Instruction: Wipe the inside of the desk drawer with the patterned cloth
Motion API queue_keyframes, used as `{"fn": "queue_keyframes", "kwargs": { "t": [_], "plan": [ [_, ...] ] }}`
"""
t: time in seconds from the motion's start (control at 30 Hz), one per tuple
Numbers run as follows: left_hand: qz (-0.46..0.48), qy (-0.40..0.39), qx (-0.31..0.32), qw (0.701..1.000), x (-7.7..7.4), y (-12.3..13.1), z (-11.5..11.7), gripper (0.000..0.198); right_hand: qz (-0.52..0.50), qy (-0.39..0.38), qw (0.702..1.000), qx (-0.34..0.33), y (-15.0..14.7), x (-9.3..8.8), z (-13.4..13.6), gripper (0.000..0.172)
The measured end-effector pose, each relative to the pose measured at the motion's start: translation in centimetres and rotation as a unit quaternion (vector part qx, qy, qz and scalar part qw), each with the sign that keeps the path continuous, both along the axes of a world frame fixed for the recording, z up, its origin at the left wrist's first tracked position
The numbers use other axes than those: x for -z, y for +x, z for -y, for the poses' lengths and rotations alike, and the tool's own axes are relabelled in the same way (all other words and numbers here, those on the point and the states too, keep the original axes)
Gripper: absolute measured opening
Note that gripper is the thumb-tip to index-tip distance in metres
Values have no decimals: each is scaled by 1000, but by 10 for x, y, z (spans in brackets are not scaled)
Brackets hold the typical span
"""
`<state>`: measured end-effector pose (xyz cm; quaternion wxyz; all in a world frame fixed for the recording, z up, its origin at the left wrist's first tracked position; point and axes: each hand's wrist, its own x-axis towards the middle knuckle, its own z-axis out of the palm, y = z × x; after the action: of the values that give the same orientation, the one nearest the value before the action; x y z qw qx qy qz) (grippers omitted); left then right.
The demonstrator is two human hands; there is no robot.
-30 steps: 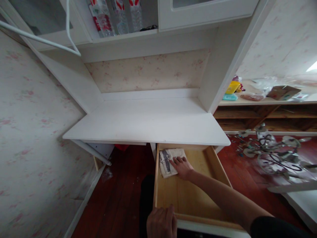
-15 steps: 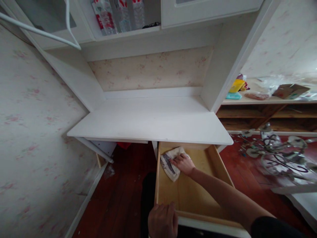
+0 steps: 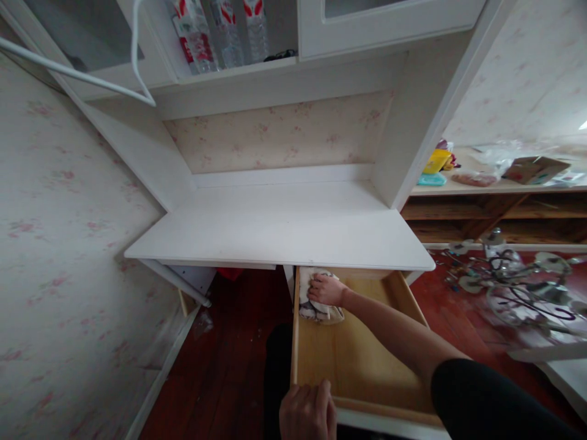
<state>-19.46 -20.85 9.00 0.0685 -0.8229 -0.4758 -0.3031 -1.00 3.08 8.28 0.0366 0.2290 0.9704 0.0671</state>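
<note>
An open wooden drawer (image 3: 358, 366) sticks out from under a white desk top (image 3: 279, 226). My right hand (image 3: 326, 289) reaches into the drawer's far left corner and presses a crumpled white cloth with dark print (image 3: 316, 310) against the drawer bottom, fingers curled onto it. My left hand (image 3: 308, 412) grips the drawer's front edge at the bottom of the view, fingers closed over it.
Water bottles (image 3: 220, 30) stand on the shelf above the desk. A metal chandelier (image 3: 518, 281) lies on the red wooden floor at the right. A wooden table (image 3: 495, 195) with a yellow box, bags and a carton stands behind it. Wallpapered wall fills the left.
My right hand has pushed the cloth further back and left, toward the drawer's far corner under the desk top, bunching it up. My left hand stays on the drawer front.
</note>
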Motion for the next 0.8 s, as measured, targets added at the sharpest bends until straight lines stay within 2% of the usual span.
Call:
{"fn": "queue_keyframes", "kwargs": {
  "t": [0.1, 0.23, 0.57, 0.67, 0.8],
  "plan": [
    [-7, -3, 0, 1000, 0, 0, 1, 23, 14, 3, 999, 34, 14, 7, 1, 29],
    [-11, -19, -4, 1000, -2, -1, 1, 23, 33, -2, 995, 93, 48, 11, 15, 28],
    [-5, -16, 20, 1000, -10, 1, -9, 21, 90, -41, 954, 282, 148, -4, 55, 28],
    [-11, -25, 15, 1000, -10, 1, -8, 20, 100, -59, 939, 325, 159, -5, 59, 26],
    [-24, -47, 12, 999, -10, 0, -3, 20, 96, -83, 916, 382, 153, 5, 63, 22]
  ]
}}
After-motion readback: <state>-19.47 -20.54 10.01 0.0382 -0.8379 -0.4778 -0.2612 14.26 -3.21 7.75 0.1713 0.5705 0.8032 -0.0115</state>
